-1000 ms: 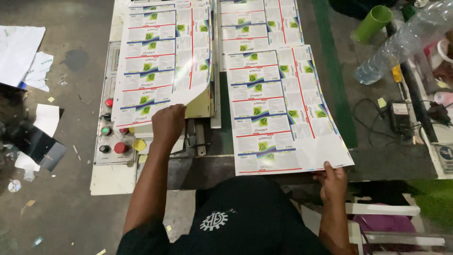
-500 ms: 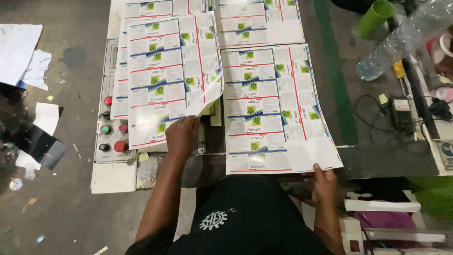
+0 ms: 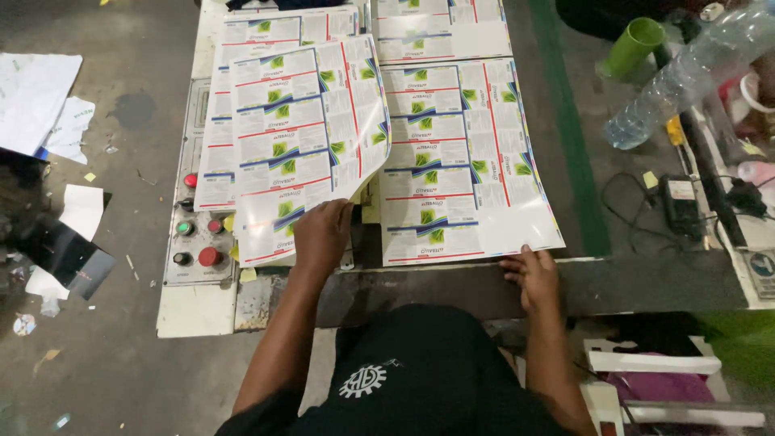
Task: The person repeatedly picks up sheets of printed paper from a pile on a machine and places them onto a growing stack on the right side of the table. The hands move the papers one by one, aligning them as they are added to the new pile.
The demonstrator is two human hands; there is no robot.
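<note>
Two hands were in view: the left hand [image 3: 321, 236] and the right hand [image 3: 533, 276]. Printed sheets appeared in four places: one lifted sheet [image 3: 311, 137], one stack under it [image 3: 216, 153], one stack at right [image 3: 464, 161] and one at the far end [image 3: 440, 28]; the number of sheets per stack could not be told. The control panel [image 3: 194, 270] carried five buttons: three red, one green, one black. One green cup [image 3: 631, 46] and one clear plastic bottle [image 3: 686, 77] lay at right.
</note>
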